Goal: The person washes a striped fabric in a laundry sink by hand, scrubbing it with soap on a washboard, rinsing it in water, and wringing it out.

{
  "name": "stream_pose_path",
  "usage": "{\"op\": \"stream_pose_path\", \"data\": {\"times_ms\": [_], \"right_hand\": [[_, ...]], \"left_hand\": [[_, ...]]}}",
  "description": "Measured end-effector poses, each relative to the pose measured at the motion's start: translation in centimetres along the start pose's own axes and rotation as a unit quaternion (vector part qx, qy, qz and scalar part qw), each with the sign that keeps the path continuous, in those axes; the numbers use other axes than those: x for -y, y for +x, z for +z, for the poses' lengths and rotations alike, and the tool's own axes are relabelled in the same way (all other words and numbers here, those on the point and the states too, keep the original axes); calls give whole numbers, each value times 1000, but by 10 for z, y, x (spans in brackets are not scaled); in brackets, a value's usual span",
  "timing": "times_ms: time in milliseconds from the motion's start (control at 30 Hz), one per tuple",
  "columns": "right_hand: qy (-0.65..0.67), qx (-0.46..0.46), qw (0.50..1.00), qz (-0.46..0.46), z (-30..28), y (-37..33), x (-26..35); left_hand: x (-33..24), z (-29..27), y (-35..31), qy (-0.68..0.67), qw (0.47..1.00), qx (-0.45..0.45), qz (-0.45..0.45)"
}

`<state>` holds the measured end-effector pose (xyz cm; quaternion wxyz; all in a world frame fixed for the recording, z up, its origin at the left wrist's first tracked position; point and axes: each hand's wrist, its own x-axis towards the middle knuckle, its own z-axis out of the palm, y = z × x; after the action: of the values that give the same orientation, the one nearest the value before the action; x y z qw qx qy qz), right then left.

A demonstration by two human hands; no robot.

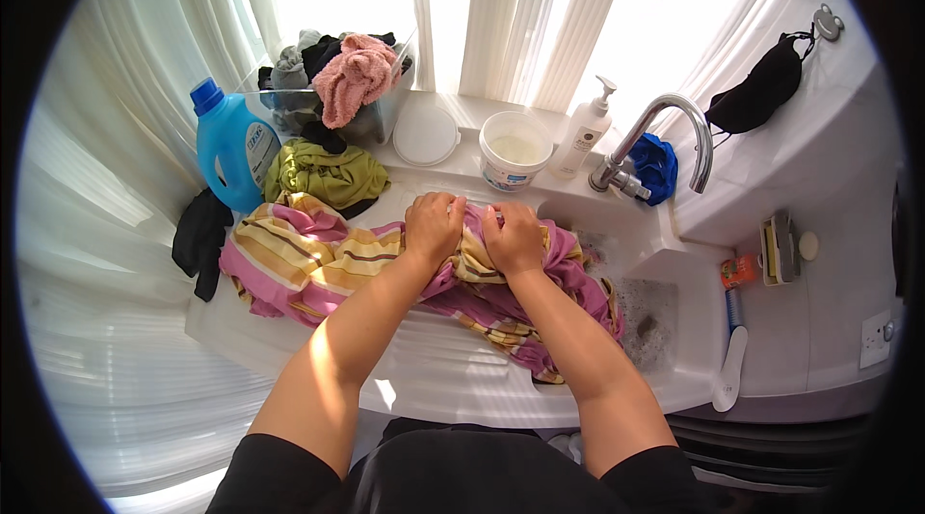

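Observation:
A large striped cloth in pink, yellow and brown lies bunched across the ribbed drainboard of a white sink. Its right end hangs over into the basin. My left hand is closed on the middle of the cloth. Close beside it, my right hand grips the same cloth, with a short twisted stretch showing between the two fists. What kind of textile it is I cannot tell. Soapy grey water with foam stands in the basin to the right.
At the left are a blue detergent jug, a green cloth and a black cloth. Behind stand a clear bin of laundry, a white tub, a pump bottle and a curved faucet. A brush lies on the right rim.

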<state>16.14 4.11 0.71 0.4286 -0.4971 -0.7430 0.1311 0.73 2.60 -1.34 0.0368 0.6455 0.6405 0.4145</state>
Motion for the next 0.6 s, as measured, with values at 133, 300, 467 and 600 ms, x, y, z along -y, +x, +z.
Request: {"op": "stream_pose_path", "data": {"times_ms": [133, 300, 467, 600], "right_hand": [[97, -33, 993, -62, -25, -46, -13], [-28, 116, 984, -134, -115, -103, -45], [-94, 148, 982, -70, -90, -81, -45], [-33, 19, 997, 71, -63, -41, -78]], "left_hand": [[-10, -28, -31, -82, 994, 40, 66], [-22, -112, -82, 246, 940, 198, 132], [13, -117, -75, 173, 944, 255, 116], [-18, -148, -55, 58, 962, 261, 63]]}}
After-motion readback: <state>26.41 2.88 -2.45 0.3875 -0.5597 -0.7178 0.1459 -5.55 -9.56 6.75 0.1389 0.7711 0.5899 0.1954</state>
